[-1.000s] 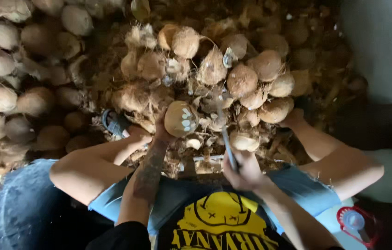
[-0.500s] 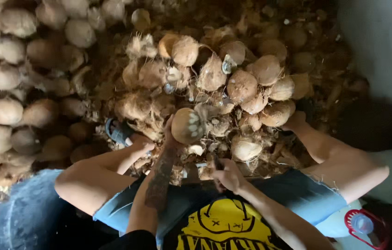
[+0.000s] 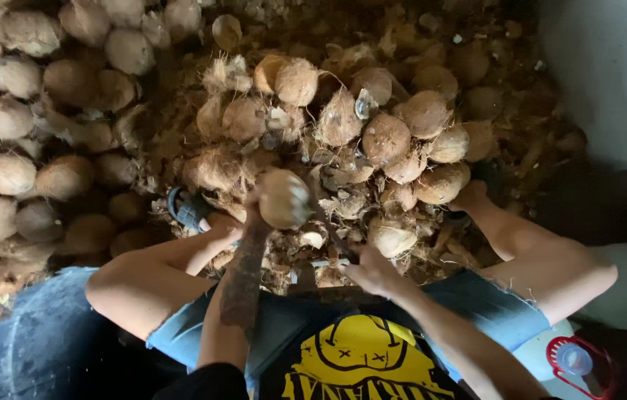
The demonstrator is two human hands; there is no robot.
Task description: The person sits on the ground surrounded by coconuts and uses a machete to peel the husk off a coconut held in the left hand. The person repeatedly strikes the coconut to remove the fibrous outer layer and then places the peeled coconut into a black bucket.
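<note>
Head view shows my left hand (image 3: pixel 258 211) gripping a husked coconut (image 3: pixel 284 198) above the floor pile; my right hand (image 3: pixel 373 270) closed round a blurred blade handle. A glancing strike could hit fingers.

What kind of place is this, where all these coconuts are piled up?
Probably an informal coconut-husking spot with a dirt floor, not a kitchen. Heaps of coconuts lie to one side, the ground is littered with husk fibre, and the left hand holds a coconut while the right hand works near it.
</note>
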